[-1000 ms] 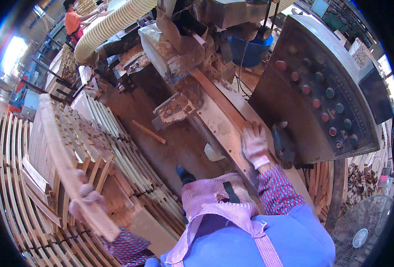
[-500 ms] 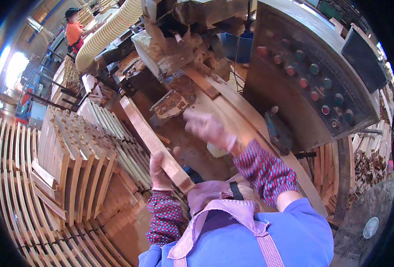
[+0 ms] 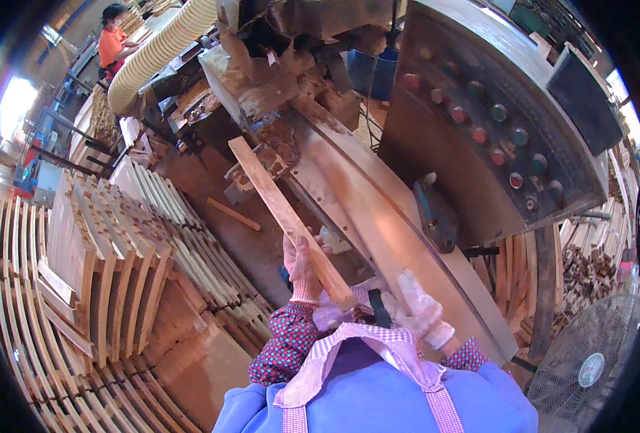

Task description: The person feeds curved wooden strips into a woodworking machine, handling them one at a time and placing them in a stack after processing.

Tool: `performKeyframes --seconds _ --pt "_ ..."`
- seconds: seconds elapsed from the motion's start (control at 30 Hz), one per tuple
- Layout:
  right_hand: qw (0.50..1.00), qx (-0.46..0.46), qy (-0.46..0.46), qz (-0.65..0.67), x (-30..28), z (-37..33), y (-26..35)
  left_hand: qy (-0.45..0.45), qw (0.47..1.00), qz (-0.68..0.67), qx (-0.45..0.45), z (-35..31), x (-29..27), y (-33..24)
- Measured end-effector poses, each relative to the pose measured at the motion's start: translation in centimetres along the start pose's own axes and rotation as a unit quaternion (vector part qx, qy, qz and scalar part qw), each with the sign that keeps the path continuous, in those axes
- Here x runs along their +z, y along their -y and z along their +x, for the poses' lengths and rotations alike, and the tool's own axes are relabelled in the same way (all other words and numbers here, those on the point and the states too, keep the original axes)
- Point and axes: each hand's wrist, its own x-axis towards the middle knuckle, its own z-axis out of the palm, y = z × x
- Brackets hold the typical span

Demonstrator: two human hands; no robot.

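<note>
Head view, left hand: this gloved hand (image 3: 303,278) is wrapped around a long wooden strip, gripping it nearer its close end than its far one.
Wooden strip: it lies in the left hand (image 3: 276,202), slanting; the long end points ahead and to the left of that hand, the short end reaches back right toward the apron (image 3: 388,335).
Grip: the long end has no hand under it, so it would likely dip or swing; a firm wrist, or a second hand on the strip, should steady it.
Right hand: gloved too (image 3: 422,310), to the right of the left hand and apart from the strip; fingers loosely extended, nothing seen in them. Whether it touches the surface below, I cannot tell.
Worktop: the pale machine bed (image 3: 363,220) runs ahead of the right hand. Any strip set here would sit best flat, flush to the curved guide (image 3: 394,184), pushed with fingers on top and clear of the edge.
Metal bracket: beyond the left hand, by the strip's far end (image 3: 266,162); they overlap in view, contact unclear. Lifting the tip clear would avoid a knock.
Machine housing: farther ahead of both hands (image 3: 251,76), dusted with shavings; fingertips should stay well back from it.
Stacked curved pieces: well to the left of the left hand (image 3: 110,267); a wide backward swing could catch them.
</note>
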Motion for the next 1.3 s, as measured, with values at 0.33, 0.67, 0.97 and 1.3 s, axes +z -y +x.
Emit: performKeyframes --seconds 0.33,0.67,0.97,1.3 --pt "0.904 -0.133 -0.121 -0.388 3.5 24.9 -2.4 -0.046 0.999 -0.011 -0.017 1.3 -0.7 -2.5" --pt "0.946 -0.164 0.085 0.268 2.9 25.7 7.7 -0.098 0.986 0.051 0.124 4.9 -4.4 3.0" --pt "0.992 -0.074 -0.003 -0.101 2.4 5.3 -2.0 -0.110 0.504 0.657 0.549 4.2 -7.1 -24.4" --pt "0.932 -0.086 -0.021 -0.352 3.9 22.1 -2.6 -0.505 0.307 0.806 -0.039 5.7 -27.9 -58.1"
